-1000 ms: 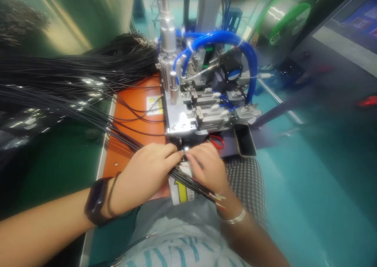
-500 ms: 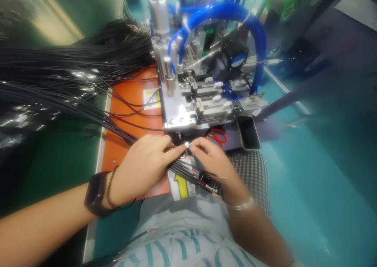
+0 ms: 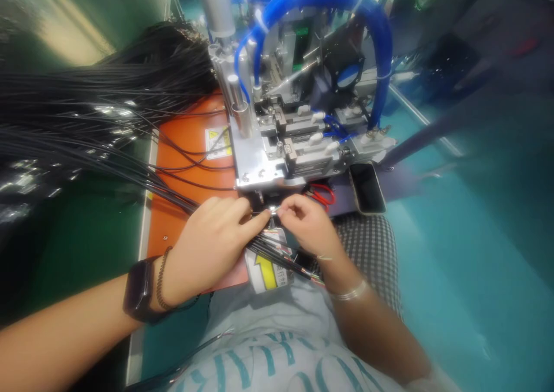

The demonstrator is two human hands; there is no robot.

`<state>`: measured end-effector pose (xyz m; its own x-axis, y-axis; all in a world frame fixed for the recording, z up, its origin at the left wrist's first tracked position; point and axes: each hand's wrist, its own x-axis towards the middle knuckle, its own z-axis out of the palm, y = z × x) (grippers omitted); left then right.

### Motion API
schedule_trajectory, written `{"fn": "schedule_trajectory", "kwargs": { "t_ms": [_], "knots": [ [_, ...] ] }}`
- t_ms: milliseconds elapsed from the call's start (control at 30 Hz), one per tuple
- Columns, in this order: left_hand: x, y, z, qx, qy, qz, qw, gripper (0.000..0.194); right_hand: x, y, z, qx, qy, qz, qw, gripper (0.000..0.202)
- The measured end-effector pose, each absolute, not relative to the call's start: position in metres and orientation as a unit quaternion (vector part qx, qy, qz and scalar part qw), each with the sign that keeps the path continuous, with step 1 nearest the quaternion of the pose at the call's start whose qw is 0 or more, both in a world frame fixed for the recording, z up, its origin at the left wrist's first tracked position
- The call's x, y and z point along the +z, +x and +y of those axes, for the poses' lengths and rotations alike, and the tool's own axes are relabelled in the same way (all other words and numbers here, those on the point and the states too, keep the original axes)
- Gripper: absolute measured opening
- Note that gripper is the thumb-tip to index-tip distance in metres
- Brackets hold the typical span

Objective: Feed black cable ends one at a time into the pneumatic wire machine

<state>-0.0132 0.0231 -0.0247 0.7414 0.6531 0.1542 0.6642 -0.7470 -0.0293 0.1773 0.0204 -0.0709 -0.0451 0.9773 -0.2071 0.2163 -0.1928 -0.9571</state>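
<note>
My left hand (image 3: 220, 230) is closed over a bundle of thin black cables (image 3: 281, 256), which passes under the palm. The cables' stripped ends, with small coloured wires, stick out to the right. My left thumb tip reaches a small shiny metal spot at the front of the machine (image 3: 259, 167). Right beside it, my right hand (image 3: 309, 224) pinches with thumb and forefinger what looks like a thin wire end (image 3: 277, 210); the fingers hide most of it. The two hands' fingertips almost meet.
Many black cables (image 3: 108, 92) lie heaped at the left, some crossing the orange plate (image 3: 186, 149). A thick blue hose (image 3: 383, 51) arches above the machine. Red-handled scissors or pliers (image 3: 322, 194) and a phone (image 3: 367, 189) lie at the right. A yellow arrow label (image 3: 266, 271) is below my hands.
The view has shifted slightly, so the machine sits a little higher and further left. My right fingers have curled a bit more; my left hand keeps nearly the same place.
</note>
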Motion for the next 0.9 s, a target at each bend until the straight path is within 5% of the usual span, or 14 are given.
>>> {"fn": "schedule_trajectory", "kwargs": {
  "t_ms": [400, 900],
  "knots": [
    [-0.014, -0.005, 0.018, 0.035, -0.926, -0.373, 0.049, 0.052, -0.078, 0.174, 0.023, 0.510, -0.573, -0.504, 0.397, 0.010],
    [-0.020, -0.009, 0.017, -0.047, -0.929, -0.356, 0.089, 0.021, -0.063, 0.174, 0.019, 0.367, -0.587, -0.606, 0.392, 0.010]
  ]
}}
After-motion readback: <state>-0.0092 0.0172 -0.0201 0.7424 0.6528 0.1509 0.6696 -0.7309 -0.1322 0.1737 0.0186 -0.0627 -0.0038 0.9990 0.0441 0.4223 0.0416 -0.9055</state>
